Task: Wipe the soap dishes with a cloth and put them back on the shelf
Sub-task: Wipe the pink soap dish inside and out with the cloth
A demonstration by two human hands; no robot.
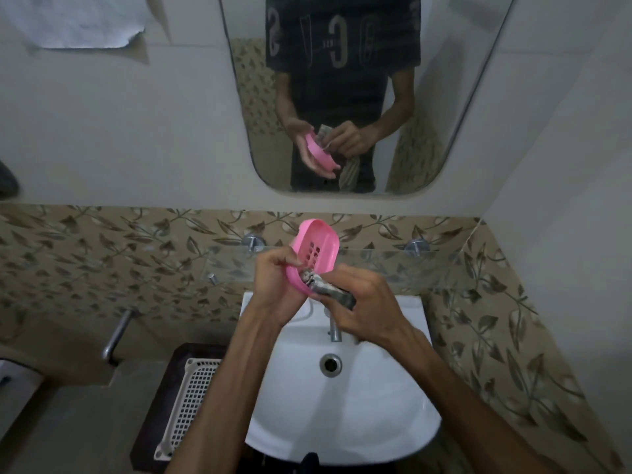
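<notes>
A pink oval soap dish [316, 248] with drain slots is held tilted above the sink, its inside facing me. My left hand [273, 285] grips it by its lower left rim. My right hand [362, 302] holds a bunched grey patterned cloth [328, 290] and presses its end into the lower part of the dish. Behind the dish, a glass shelf [383, 260] on two metal pegs runs along the wall; I see nothing on it.
A white basin [342, 405] with a metal tap [335, 328] lies below my hands. A white lattice tray [191, 398] rests on a dark stand at the left. A metal rail [116, 336] sticks out of the left wall. The mirror [359, 97] above reflects a person.
</notes>
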